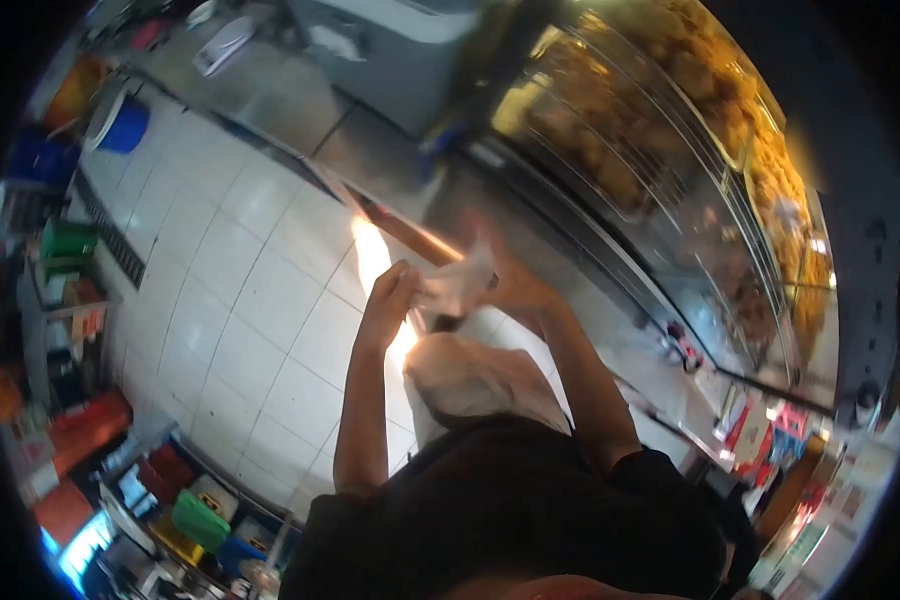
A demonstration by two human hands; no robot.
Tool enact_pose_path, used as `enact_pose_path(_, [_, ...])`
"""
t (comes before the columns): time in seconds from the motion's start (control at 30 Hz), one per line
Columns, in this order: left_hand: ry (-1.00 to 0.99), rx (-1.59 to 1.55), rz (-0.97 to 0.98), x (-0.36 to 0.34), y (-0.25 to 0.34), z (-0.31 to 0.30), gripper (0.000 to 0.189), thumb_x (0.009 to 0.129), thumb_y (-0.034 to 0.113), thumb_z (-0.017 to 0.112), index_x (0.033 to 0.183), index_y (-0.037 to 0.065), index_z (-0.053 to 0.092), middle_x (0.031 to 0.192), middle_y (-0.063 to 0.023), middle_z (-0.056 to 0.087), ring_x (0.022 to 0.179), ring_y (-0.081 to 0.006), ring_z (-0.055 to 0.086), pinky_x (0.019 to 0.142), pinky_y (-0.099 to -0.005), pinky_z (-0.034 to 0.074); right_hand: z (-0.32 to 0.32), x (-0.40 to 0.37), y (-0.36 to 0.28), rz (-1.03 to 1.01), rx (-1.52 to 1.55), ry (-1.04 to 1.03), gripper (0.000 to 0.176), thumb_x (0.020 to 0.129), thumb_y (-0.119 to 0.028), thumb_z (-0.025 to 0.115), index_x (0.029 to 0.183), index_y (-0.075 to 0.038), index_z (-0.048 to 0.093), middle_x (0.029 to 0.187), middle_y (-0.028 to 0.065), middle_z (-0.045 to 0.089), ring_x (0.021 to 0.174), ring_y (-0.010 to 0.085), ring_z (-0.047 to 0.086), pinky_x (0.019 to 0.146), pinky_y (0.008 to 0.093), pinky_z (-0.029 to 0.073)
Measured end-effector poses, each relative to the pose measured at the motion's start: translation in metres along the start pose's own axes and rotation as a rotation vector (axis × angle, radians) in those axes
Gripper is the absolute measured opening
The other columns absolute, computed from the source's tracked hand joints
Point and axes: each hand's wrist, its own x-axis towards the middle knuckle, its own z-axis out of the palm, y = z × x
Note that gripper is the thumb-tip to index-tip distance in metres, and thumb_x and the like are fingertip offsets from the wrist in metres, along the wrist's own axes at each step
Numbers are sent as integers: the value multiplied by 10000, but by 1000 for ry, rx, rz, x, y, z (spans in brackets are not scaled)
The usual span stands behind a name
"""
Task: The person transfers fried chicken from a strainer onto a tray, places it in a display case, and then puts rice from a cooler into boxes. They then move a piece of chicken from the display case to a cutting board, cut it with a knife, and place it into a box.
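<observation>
While both arms are raised in front of the chest, a thin plastic bag [457, 285] is held between the two hands, above the tiled floor [240, 290] and near the glass display case [660, 130] of fried food. Left hand [390, 298]: fingers curled together, pinching the bag's near edge. Right hand [515, 280]: motion-blurred; fingers look partly spread behind the film, but whether they grip it cannot be told. Bag position: between the two sets of fingertips, touching both, with most of the film bunched toward the right palm. A white bundle [475, 380] sits below the wrists, against the black shirt [510, 510]; whether it joins the bag is unclear. Judgement: film this thin probably handles best with a light pinch at the rim only, hands drawing apart evenly so it spreads without tearing. The left pinch looks adequate; the right would do better closed on the opposite edge than on the crumpled middle.
</observation>
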Motion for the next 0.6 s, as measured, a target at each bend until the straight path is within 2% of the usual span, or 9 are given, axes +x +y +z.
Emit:
enact_pose_path(0.03, [-80,64,-40,8,0,16,332,1013,336,488,825,77,575,701,72,448,620,-26,368,528,-212,304,-13,-24,-11,-49,-91,-45,444,865,-271,725,1170,-21,522,1002,79,626,919,168,586,856,316,464])
enact_pose_path(0.1, [-244,257,-96,33,-14,46,336,1013,366,483,859,89,597,667,82,418,568,-24,339,485,-214,270,-42,-64,-18,66,-215,-120,350,897,-336,685,1033,-21,617,936,61,642,903,163,593,823,318,474])
enact_pose_path(0.2, [-583,435,-58,58,-11,98,277,937,341,637,845,84,589,672,88,436,593,-17,382,509,-208,327,-89,-124,-5,594,302,556,428,926,-457,609,878,-36,669,878,46,651,889,135,582,779,309,483])
enact_pose_path(0.23, [-763,359,-75,58,1,120,246,899,313,693,904,78,621,706,78,490,657,-21,440,563,-215,383,-104,-146,-13,570,396,623,450,936,-479,580,953,-35,651,907,51,646,894,134,588,772,308,488])
enact_pose_path(0.33, [-896,432,-216,65,-37,181,239,913,306,678,916,71,631,740,73,528,708,-26,466,613,-222,399,-128,-205,-33,289,672,826,466,953,-455,562,1183,-51,596,1012,52,638,939,140,601,791,317,486])
enact_pose_path(0.37, [-934,509,-190,47,-19,208,238,951,297,626,889,68,641,760,76,552,705,-36,472,643,-230,405,-127,-224,-44,329,587,871,565,940,-439,591,1336,-51,482,1116,62,609,1001,163,595,851,332,482])
enact_pose_path(0.47, [-1403,474,-370,60,-57,246,321,991,352,551,883,73,667,764,80,564,702,-39,470,647,-233,410,-126,-274,-52,335,520,838,613,931,-358,626,1416,-63,394,1192,79,576,1028,178,589,867,333,480])
enact_pose_path(0.5, [-1500,503,-395,58,-59,261,405,1005,426,491,904,78,673,773,80,573,694,-37,462,641,-237,413,-121,-284,-58,238,472,864,562,927,-324,631,1381,-59,432,1152,69,591,998,163,589,850,323,479])
enact_pose_path(0.6, [-1207,712,-469,9,-52,311,460,999,488,459,915,80,654,783,65,583,698,-31,475,633,-236,415,-110,-319,-65,156,371,967,396,920,-236,634,1256,-47,542,1019,34,628,895,118,582,789,291,469])
